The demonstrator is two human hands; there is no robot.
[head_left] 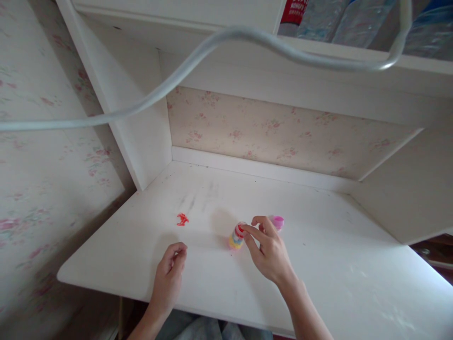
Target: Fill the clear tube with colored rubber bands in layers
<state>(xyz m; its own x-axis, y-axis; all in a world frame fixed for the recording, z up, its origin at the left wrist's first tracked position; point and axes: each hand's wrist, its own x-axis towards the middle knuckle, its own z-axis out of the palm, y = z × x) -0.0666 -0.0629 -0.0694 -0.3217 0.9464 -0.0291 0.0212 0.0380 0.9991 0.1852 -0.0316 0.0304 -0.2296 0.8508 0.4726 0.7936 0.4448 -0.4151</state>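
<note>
A small clear jar (236, 237) with bands of red, blue and yellow stands on the white desk. At its mouth, the thumb and index finger of my right hand (271, 250) are pinched on a small red piece (242, 227). The other fingers of that hand are bent. A pink cap (278, 222) lies just behind the right hand, partly hidden by it. My left hand (171, 270) is held over the front left of the desk, fingers curled in and nothing visible in them. Beyond it lies a little heap of thin red pieces (182, 219).
The white desk (318, 283) has side panels and a low back rail (247, 165). A pale cable (247, 35) hangs across the upper view. Clear plastic bottles (322, 19) stand on the shelf above. Floral wallpaper (35, 189) covers the wall at left.
</note>
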